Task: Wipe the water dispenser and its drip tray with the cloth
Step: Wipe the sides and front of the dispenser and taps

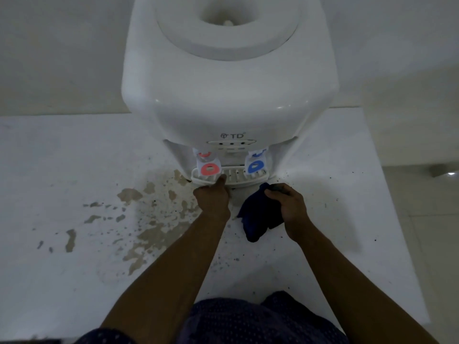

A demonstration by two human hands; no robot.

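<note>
Head view, looking down. White water dispenser (229, 95) stands upright at rear centre of a white bench (62, 170), w/ open bottle socket on top and "TD" logo on front panel. Below logo: red tap (210, 169) at left, blue tap (255, 166) at right, both over the white slotted drip tray (238, 178), which sits at the dispenser's base, front edge toward the person. Left hand (212, 197) reaches fwd, fingers curled onto the tray's front-left rim, just beneath the red tap; it grips the rim, thumb hidden. Right hand (285, 204) is closed around a dark blue cloth (253, 217), held just in front of and slightly right of the tray; the cloth's loose end hangs down toward the bench surface, contact w/ bench cannot be told. Bench surface left of the hands bears brownish patches (146, 234) and scattered dark specks. Dotted dark garment (248, 321) fills bottom edge.
</note>
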